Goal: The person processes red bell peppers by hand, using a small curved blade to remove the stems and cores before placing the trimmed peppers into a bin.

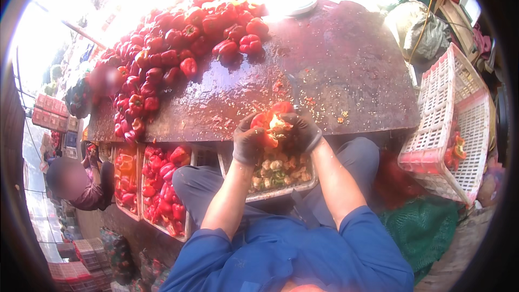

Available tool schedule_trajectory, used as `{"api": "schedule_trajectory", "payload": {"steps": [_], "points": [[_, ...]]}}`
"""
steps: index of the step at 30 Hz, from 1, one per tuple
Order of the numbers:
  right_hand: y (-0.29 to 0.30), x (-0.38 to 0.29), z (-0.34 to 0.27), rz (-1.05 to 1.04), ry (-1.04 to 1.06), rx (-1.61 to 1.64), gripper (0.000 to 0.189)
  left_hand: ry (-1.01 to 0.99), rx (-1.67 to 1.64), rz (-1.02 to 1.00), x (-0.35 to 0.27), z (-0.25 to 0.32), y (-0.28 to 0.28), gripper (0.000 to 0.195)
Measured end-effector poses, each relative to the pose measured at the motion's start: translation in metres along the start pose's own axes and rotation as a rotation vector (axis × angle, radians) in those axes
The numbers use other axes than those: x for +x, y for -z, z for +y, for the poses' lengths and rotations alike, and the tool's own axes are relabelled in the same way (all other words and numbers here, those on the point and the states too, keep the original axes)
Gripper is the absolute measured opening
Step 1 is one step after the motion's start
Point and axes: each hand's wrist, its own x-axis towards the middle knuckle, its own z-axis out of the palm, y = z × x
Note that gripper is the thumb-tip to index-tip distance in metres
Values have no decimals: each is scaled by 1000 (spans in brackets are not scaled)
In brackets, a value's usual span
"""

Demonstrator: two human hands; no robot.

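Note:
Both of my hands wear dark gloves and meet over the near edge of the table. My left hand (249, 139) grips a red bell pepper (264, 121) that is split apart, its pale core showing. On the other side, my right hand (303, 128) is closed on the core part of the same pepper; a thin metal tool seems to stick up by its fingers, too unclear to name. Below the hands, a crate (284, 191) between my knees holds pepper cores with green stems. A large heap of whole red bell peppers (174, 38) lies on the table's far left.
The wet table (344, 69) carries scattered seeds and scraps. Crates of red peppers (164, 186) stand to the left, near a co-worker (87, 186). At the right, plastic crates (429, 105) lean together, one with pepper pieces inside, above a green net sack (421, 227).

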Motion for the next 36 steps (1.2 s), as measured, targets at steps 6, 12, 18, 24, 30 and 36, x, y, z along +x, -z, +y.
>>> {"api": "schedule_trajectory", "payload": {"steps": [6, 12, 18, 24, 30, 36], "points": [[-12, -4, 0, 135, 152, -275, 36, -541, 899, -69, -7, -11, -5, 48], [-15, -1, 4, 105, 165, -326, 43, -160, 671, -33, -10, 10, -11, 51], [-16, 4, 9, 114, 188, -744, 59, 108, 488, 20, -1, 19, -1, 45], [-29, 4, 14, 94, 194, -571, 46, -46, 473, 163, 0, -7, 13, 38], [-32, -7, 11, 153, 138, -721, 43, -14, 525, -72, 3, 0, 12, 37], [-57, -9, 9, -40, 203, -709, 49, 82, 435, -51, -4, 19, 3, 29]]}}
